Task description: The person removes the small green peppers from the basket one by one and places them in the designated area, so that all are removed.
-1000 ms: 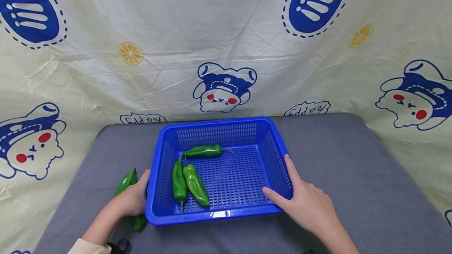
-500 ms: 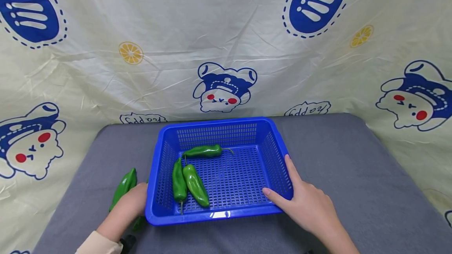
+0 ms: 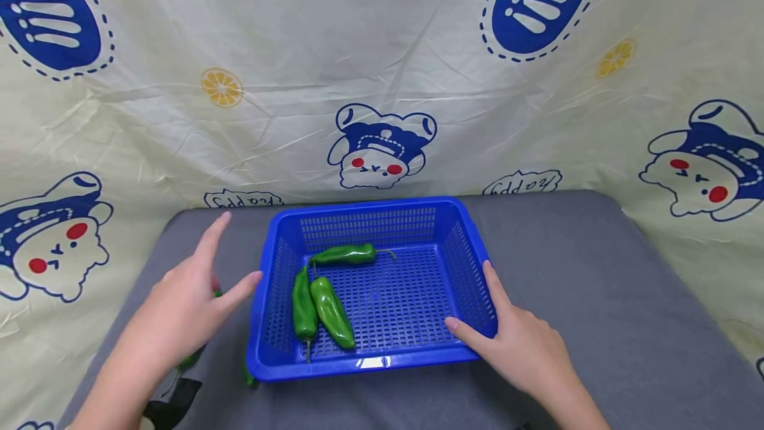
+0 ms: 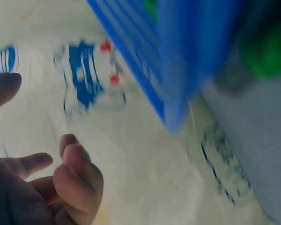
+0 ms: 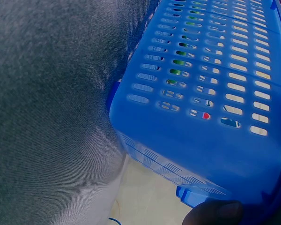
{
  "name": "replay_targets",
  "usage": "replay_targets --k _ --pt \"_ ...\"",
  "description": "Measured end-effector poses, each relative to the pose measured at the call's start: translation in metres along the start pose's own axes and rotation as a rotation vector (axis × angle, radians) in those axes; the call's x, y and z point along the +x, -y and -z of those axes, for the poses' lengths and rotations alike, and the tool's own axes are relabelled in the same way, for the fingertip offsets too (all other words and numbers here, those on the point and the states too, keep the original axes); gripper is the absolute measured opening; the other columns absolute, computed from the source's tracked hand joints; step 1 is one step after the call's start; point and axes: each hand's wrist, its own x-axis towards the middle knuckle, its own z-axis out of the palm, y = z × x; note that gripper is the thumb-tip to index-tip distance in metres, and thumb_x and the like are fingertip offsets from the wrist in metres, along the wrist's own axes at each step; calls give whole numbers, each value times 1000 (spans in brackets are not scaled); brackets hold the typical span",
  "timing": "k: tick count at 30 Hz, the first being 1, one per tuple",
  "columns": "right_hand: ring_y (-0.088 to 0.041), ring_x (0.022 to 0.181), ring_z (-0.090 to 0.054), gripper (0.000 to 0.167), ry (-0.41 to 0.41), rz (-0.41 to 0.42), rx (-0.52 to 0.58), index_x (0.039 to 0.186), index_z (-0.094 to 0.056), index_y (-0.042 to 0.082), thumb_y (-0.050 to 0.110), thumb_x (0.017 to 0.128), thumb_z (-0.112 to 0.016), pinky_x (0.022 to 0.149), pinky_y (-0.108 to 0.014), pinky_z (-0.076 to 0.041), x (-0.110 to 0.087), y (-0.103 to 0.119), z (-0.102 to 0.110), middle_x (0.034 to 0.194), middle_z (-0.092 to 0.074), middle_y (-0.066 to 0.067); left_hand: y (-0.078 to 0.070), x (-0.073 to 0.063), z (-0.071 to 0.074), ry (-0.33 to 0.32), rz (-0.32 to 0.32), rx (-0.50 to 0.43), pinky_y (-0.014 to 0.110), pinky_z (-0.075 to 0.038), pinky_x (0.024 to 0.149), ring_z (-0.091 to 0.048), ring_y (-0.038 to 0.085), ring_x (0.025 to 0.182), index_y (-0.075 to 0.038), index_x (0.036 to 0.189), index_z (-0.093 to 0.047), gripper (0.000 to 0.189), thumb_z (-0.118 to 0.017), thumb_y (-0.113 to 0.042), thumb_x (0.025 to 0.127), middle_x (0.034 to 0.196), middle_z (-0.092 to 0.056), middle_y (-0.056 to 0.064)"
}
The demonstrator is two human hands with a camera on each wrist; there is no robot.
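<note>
A blue plastic basket [image 3: 400,307] holds three green chili peppers; one pepper [image 3: 343,255] lies across the back, two [image 3: 332,312] [image 3: 304,307] lengthwise at its left. My right hand [image 3: 525,347] grips the basket's right front corner, thumb over the rim and fingers along the outside; a fingertip [image 5: 218,212] shows in the right wrist view. Left of the basket, my left hand [image 3: 185,300] is raised with index finger and thumb spread, holding nothing. Beneath it, a green pepper [image 3: 191,358] is mostly hidden. Another pepper [image 3: 249,377] peeks out beside the basket's front left corner.
A grey cloth [image 3: 597,324] covers the table. Behind it hangs a pale printed curtain [image 3: 382,32] with cartoon bears. A black strap [image 3: 173,403] is at my left wrist. Blurred green shapes [image 4: 269,51] appear beside the basket in the left wrist view.
My left hand was low beside the basket near the peppers; it has risen and spread its thumb and index finger. The right hand and the basket's contents stay as they were.
</note>
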Motion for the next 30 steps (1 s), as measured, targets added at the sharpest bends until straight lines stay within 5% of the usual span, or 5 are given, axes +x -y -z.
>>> replay_targets --k 4,9,16,26,30 --pt "-22 78 -63 114 0 0 -5 160 5 31 89 77 -45 51 -32 -37 0 0 0 103 -70 -17 -38 18 -7 85 -90 -42 42 -49 60 -63 23 71 -32 160 0 94 -57 -63 92 76 -63 6" --pt "-20 73 -60 114 16 -13 4 160 5 31 89 76 -46 51 -32 -37 -1 1 -1 87 -68 -10 -59 61 -29 315 -157 55 56 -50 91 -64 37 113 -30 161 -6 93 -64 -54 92 112 -69 17" --pt "-20 71 -59 113 0 -8 -1 160 5 32 89 77 -47 50 -32 -36 -1 1 1 90 -69 -12 -64 102 -41 456 -214 178 71 -35 105 -35 51 141 -38 159 -13 94 -75 -40 88 159 -22 30" --pt "-28 86 -67 112 -21 12 -3 160 4 31 87 78 -47 54 -34 -40 0 -1 0 116 -68 -24 -95 128 -32 351 -548 -5 51 -40 111 -45 30 138 -32 156 -31 87 -80 -31 84 153 -42 10" --pt "-29 88 -68 112 -11 12 -3 160 4 31 88 78 -47 53 -33 -39 0 -1 1 119 -67 -25 -96 133 -44 287 -528 -220 50 -42 110 -49 31 135 -26 150 -42 77 -81 -28 84 149 -49 8"
